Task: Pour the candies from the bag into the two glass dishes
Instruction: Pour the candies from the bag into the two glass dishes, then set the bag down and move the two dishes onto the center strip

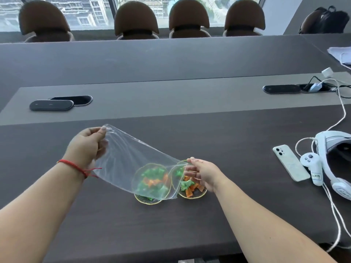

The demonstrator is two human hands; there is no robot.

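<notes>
A clear plastic bag hangs stretched above the dark table, slanting down to the right. My left hand pinches its upper left corner. My right hand grips its lower right edge, just over the right glass dish. The left glass dish, gold-rimmed, shows mostly through the bag. Green and orange wrapped candies lie in both dishes. The bag itself looks empty, though the plastic blurs what lies behind it.
A white phone, a white controller and a white headset with cables lie on the right. Two cable hatches sit in the grey middle strip. Brown chairs line the far side.
</notes>
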